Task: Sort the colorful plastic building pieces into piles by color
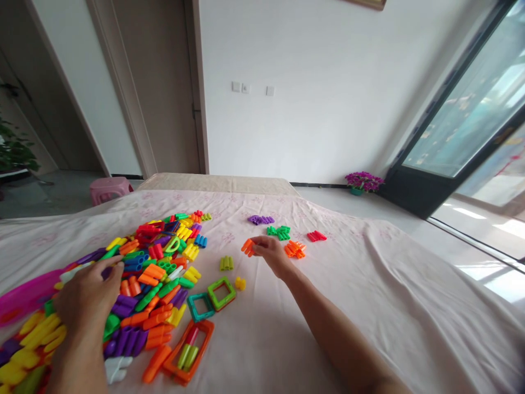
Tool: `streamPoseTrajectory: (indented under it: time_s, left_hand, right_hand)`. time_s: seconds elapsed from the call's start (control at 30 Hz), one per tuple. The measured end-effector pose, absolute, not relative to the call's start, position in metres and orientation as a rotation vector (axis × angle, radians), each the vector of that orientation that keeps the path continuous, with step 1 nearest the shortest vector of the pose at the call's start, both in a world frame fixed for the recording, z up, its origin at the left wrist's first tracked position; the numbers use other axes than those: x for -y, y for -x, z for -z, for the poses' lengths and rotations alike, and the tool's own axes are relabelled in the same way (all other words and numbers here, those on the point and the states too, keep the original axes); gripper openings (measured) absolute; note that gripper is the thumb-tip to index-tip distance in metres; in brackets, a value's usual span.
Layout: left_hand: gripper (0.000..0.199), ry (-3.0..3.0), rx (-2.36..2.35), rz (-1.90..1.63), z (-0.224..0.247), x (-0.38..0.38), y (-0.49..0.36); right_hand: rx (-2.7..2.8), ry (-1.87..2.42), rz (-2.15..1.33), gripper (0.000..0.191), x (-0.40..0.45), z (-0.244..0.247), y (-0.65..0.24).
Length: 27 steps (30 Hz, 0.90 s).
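My right hand (268,253) is closed on an orange plastic building piece (248,247), made of joined tubes, held over the cloth by fingertips and thumb. Near that hand lie small groups of like pieces: orange (295,249), green (279,232), purple (261,220) and red (316,236). A yellow-green piece (226,263) sits left of it. My left hand (88,290) rests at the left of a mixed pile of building pieces (153,273), its fingers curled with thumb and forefinger close together. Whatever it grips is hidden among the pieces.
A pink-white patterned cloth (369,306) covers the work surface. Green (221,303), teal (191,307) and orange (169,365) frames lie near the pile. A magenta tray (28,295) is at far left. Beyond stand a pink stool (110,189) and a flower pot (356,191).
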<state>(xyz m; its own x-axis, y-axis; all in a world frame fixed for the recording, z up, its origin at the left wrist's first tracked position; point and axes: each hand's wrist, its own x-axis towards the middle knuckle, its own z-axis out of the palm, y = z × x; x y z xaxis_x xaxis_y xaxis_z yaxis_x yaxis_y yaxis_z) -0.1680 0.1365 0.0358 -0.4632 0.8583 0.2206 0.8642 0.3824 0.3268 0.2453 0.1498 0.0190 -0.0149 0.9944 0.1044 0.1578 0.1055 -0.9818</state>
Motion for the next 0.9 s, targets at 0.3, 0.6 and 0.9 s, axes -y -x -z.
streamPoseTrajectory:
  time_s: [0.3, 0.6, 0.9]
  left_hand:
    - [0.067, 1.606, 2.649, 0.573, -0.033, -0.139, 0.171]
    - [0.064, 1.609, 2.617, 0.623, -0.035, -0.136, 0.168]
    - [0.063, 1.628, 2.604, 0.658, -0.043, -0.131, 0.161]
  right_hand:
    - [1.918, 1.593, -0.001, 0.034, -0.116, -0.016, -0.319]
    - [1.738, 1.925, 0.185, 0.037, -0.117, -0.010, -0.336]
    - [1.843, 1.893, 0.095, 0.032, -0.111, 0.000, -0.331]
